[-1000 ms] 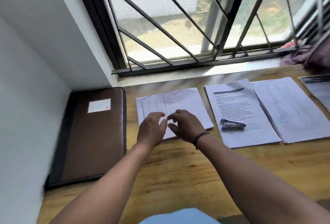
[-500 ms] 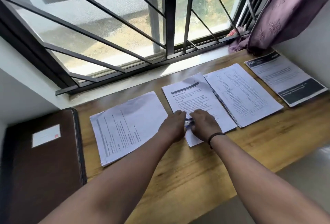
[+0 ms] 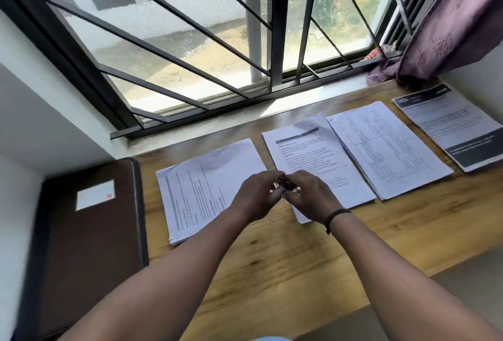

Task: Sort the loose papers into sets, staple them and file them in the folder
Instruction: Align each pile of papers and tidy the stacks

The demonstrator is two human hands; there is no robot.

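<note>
- Both hands met over the wooden desk (image 3: 285, 259): the left hand (image 3: 257, 195) and the right hand (image 3: 310, 195) curled their fingers together around a small blue stapler (image 3: 284, 187), mostly hidden between them.
- They hovered above the near edge of the second paper set (image 3: 307, 155).
- The first paper set (image 3: 201, 185) lay just to the left of it, turned sideways.
- A third paper set (image 3: 386, 147) overlapped the second's right edge; a fourth with dark bands (image 3: 451, 125) lay apart, far right.
- The brown folder (image 3: 89, 237) lay closed at the desk's left end, a white label (image 3: 95, 195) on its cover.
- A purple curtain (image 3: 457, 22) hung by the barred window (image 3: 217, 41).
- A dark band (image 3: 336, 215) circled the right wrist.
</note>
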